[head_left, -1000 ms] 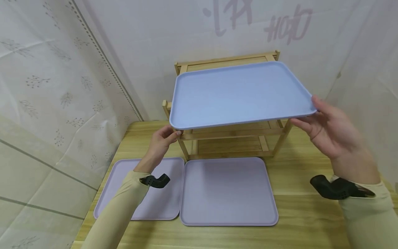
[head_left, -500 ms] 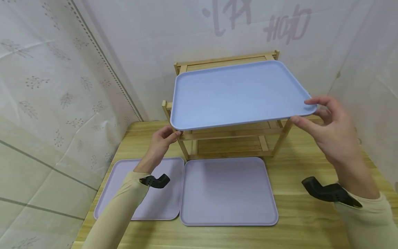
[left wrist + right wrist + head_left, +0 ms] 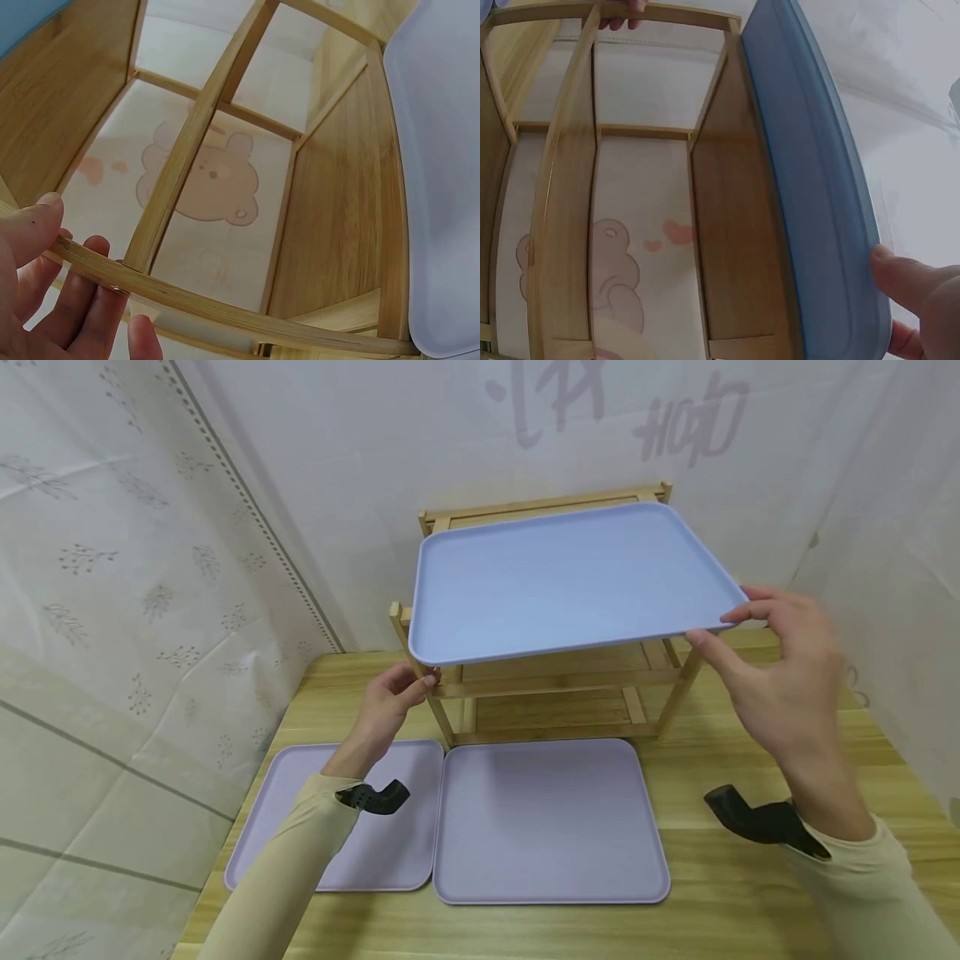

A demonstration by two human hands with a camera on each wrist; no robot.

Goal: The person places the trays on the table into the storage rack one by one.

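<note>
From my remote feed, progress as I judge it: the blue tray (image 3: 570, 581) lies over the top tier of the wooden rack (image 3: 555, 683), so the lifting part looks done. It does not look finished: the tray sits askew to the frame, its near edge reaching out past the top tier, and the fingers at its near right corner have not let go. I cannot tell whether its whole underside bears on the shelf. What seems left is settling this tray and releasing it. Nearer me, 2 lilac items lie flat on the table (image 3: 750, 902): the left lilac tray (image 3: 390, 852) and the right lilac tray (image 3: 551, 827), side by side, neither in hand.

Pose: the left arm enters from the near left and crosses above the left lilac tray. Its left hand (image 3: 387, 697) grasps the rack's left side, thumb on 1 face of a rail and fingers curled behind it. The right arm comes from the near right, over bare wood, wrist bent toward the left; the right hand (image 3: 783, 668) pinches the blue tray's near right corner, thumb nearest me, fingertips at the rim.
</note>
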